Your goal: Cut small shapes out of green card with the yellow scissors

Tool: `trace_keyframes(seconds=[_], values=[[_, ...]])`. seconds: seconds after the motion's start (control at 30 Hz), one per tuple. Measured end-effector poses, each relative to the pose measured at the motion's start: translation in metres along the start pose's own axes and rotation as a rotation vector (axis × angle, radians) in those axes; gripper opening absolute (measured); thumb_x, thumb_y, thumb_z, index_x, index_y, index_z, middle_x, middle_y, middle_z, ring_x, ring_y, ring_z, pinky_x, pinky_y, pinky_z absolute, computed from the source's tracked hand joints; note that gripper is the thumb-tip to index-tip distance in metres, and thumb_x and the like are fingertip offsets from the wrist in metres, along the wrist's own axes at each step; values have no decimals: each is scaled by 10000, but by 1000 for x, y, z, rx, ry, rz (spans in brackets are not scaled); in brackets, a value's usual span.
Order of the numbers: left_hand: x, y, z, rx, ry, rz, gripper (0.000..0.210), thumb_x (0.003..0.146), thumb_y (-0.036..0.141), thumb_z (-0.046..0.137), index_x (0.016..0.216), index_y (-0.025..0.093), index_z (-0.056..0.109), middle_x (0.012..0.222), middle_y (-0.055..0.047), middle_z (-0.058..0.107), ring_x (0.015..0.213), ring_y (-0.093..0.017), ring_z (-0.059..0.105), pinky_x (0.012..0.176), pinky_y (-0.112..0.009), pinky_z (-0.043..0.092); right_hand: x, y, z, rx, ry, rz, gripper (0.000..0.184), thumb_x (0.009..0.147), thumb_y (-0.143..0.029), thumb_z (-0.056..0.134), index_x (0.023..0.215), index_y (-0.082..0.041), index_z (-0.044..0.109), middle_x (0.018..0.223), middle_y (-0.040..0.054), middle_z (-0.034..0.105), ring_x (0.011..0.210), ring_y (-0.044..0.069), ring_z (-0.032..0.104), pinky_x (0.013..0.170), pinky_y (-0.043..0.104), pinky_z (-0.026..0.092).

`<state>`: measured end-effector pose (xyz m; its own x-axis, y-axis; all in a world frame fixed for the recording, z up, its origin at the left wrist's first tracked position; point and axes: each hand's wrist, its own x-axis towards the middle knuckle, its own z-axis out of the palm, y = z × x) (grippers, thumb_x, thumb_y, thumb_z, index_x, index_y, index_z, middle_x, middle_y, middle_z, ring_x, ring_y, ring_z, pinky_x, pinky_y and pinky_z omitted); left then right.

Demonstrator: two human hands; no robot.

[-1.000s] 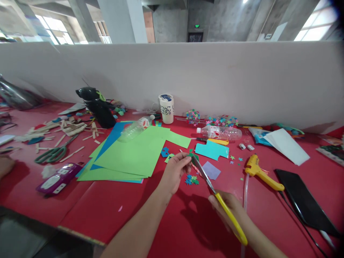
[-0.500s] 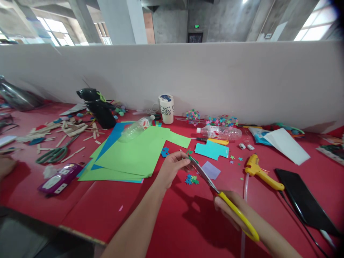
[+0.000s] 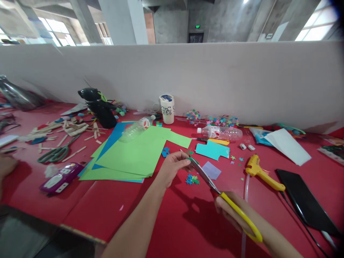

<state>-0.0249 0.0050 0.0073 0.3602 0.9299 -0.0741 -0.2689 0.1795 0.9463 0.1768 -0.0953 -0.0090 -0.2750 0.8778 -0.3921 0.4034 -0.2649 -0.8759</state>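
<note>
Yellow-handled scissors point(image 3: 205, 176) are gripped in my right hand point(image 3: 228, 208), their blades angled up and left. The blade tips meet a small dark green piece of paper point(image 3: 190, 157) at the fingertips of my left hand point(image 3: 174, 166), which pinches it. Most of that piece is hidden by fingers and blades. Just below the blades lies a small pile of blue and green paper stars point(image 3: 192, 180). A purple paper square point(image 3: 211, 170) rests right of the blades, and blue paper scraps point(image 3: 166, 152) lie left of my left hand.
Green sheets point(image 3: 131, 154) and a plastic bottle point(image 3: 138, 127) are at left; a cup point(image 3: 167, 109) stands behind. At right are a yellow glue gun point(image 3: 264, 173), a black tablet-like slab point(image 3: 303, 200) and cyan paper point(image 3: 212, 149). Another person's hand point(image 3: 8, 166) is at far left.
The scissor handles have opened slightly, the yellow loop shifting a little right and down. My left hand stays in place.
</note>
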Motion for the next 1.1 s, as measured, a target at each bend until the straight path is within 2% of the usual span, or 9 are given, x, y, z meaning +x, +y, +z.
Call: trace_keyframes(seconds=[0.23, 0.47, 0.6, 0.7, 0.77, 0.9, 1.1], values=[[-1, 0, -1, 19, -2, 9, 112, 673, 217, 613, 716, 124, 567, 616, -33, 642, 544, -136, 602, 577, -268, 473, 3, 3, 0, 10, -29, 35, 551, 712, -728, 325, 610, -193, 402, 377, -105, 296, 259, 36, 253, 271, 150, 163], [0, -2, -5, 40, -14, -13, 134, 661, 233, 631, 719, 128, 572, 615, -32, 642, 555, -144, 609, 566, -264, 469, -2, -9, 0, -26, 71, 78, 564, 658, -751, 374, 563, -195, 391, 405, -98, 260, 333, 47, 251, 309, 162, 182], [-1, -2, -1, -15, -1, -9, 156, 663, 257, 633, 722, 125, 575, 631, -45, 653, 557, -147, 608, 579, -277, 466, 1, -6, 5, -11, 95, 101, 543, 659, -729, 410, 571, -194, 398, 390, -106, 255, 314, 40, 237, 301, 156, 174], [-3, -2, 4, -82, 40, 19, 148, 665, 254, 629, 702, 126, 566, 627, -47, 652, 551, -141, 597, 583, -278, 458, 6, 3, 13, 28, 78, 71, 539, 709, -719, 338, 586, -197, 391, 352, -114, 253, 264, 39, 242, 278, 154, 154], [-3, -3, 8, -106, 55, 25, 139, 668, 248, 624, 693, 126, 562, 619, -46, 647, 534, -128, 582, 579, -270, 450, 9, 7, 18, 55, 119, 76, 529, 703, -713, 368, 593, -197, 389, 359, -110, 283, 275, 39, 258, 283, 153, 168], [-4, -3, 11, -114, 115, 51, 126, 660, 242, 620, 682, 136, 557, 595, -22, 624, 512, -102, 545, 557, -240, 427, 12, 7, 22, 48, 129, 54, 509, 715, -683, 401, 574, -194, 381, 367, -112, 256, 292, 35, 223, 314, 165, 125], [0, -4, -1, 5, 67, 43, 127, 645, 246, 628, 679, 144, 562, 551, -1, 581, 493, -101, 518, 522, -229, 407, 9, 1, 15, 24, 105, 24, 549, 677, -742, 369, 567, -204, 360, 377, -99, 282, 295, 40, 236, 327, 193, 121]])
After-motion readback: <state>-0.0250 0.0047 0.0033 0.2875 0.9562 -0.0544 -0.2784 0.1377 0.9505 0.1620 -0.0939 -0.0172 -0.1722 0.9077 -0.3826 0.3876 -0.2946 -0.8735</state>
